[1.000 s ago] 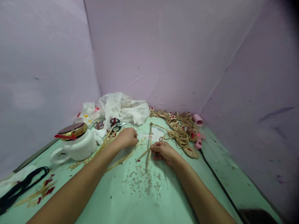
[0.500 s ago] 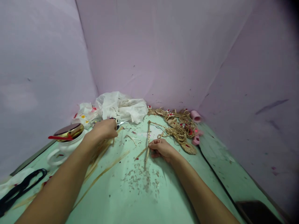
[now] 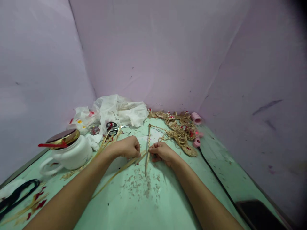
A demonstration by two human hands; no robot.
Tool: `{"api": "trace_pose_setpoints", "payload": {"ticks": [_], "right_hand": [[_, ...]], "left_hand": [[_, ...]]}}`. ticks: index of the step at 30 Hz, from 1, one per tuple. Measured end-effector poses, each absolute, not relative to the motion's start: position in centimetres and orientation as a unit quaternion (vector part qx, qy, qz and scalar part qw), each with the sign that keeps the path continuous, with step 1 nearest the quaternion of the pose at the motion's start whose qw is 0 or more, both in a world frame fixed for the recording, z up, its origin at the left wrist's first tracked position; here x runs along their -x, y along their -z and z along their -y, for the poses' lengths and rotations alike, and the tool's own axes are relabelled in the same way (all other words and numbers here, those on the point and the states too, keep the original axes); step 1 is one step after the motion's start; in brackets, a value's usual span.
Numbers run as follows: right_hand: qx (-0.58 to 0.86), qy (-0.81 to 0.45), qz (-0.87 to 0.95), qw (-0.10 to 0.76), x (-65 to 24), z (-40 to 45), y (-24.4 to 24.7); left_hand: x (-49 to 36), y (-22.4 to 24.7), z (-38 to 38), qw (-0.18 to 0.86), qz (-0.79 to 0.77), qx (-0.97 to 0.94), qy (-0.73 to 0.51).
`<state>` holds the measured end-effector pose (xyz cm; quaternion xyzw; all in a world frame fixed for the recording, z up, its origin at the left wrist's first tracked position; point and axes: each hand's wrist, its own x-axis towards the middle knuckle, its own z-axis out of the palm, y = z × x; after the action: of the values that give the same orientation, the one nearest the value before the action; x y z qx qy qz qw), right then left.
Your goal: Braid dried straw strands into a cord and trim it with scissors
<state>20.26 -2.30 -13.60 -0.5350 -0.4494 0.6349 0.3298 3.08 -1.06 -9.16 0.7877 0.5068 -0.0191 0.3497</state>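
My right hand pinches the lower end of a thin braid of straw-coloured fibre, which runs up the table and bends right toward a coiled heap. Loose strand ends hang below its fingertips. Just to the left, my left hand is closed, thumb against fingers, at a pale fibre strand that slants from the lower left to the braid's end. Its exact grip is partly hidden by the fingers. Beyond that hand, scissors with black handles lie beside more loose fibre strands.
At the back right lie coiled fibre pieces, a pink ribbed cylinder and a pink corded tool with a red light. White plastic bags, a white lidded mug, black cord and a dark phone-like slab surround the work.
My left hand has come from the scissors at the back left down beside my right hand, bringing a fibre strand to the braid. My right hand keeps its pinch; the view has turned slightly right.
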Motion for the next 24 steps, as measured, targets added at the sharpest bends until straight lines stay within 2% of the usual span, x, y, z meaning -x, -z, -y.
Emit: {"api": "trace_pose_setpoints", "payload": {"ticks": [5,9,14,19,24], "right_hand": [[0.533,-0.638,0.444,0.334,-20.2,2.5,13.3],[0.532,-0.636,0.448,0.334,-20.3,2.4,13.5],[0.523,-0.638,0.453,0.337,-20.3,2.3,13.6],[0.528,-0.637,0.451,0.335,-20.3,2.4,13.4],[0.529,-0.639,0.447,0.336,-20.3,2.5,13.4]], "left_hand": [[-4.5,10.7,1.1,0.272,-0.54,-0.796,-0.022],[-4.6,11.2,1.0,0.328,-0.516,-0.79,-0.037],[-4.8,11.7,0.8,0.334,-0.5,-0.791,-0.114],[-4.9,12.2,0.7,0.419,-0.534,-0.724,-0.122],[-5.1,12.4,0.8,0.453,-0.549,-0.692,-0.122]]}}
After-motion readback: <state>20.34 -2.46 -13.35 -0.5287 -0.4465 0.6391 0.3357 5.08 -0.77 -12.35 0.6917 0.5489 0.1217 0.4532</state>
